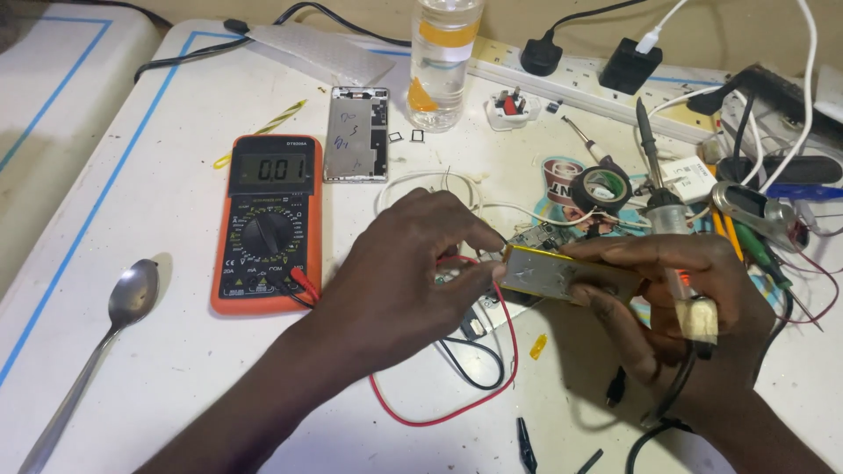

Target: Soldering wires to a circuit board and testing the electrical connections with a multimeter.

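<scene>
My left hand (413, 272) pinches the near end of a flat gold-coloured battery pack (562, 276) and the red probe lead (457, 412) beside it. My right hand (685, 298) grips the other end of the pack and also holds a soldering iron (654, 167), its tip pointing up and away. An orange multimeter (270, 224) with a lit display lies left of my hands, its red and black leads running under my left hand. A small circuit board (537, 237) lies just behind the pack.
A metal spoon (114, 325) lies at the left. A phone back frame (357, 133) and a clear bottle (443, 61) stand behind. A black tape roll (601, 187), a white power strip (580, 83) with plugs, pens and tangled cables crowd the right.
</scene>
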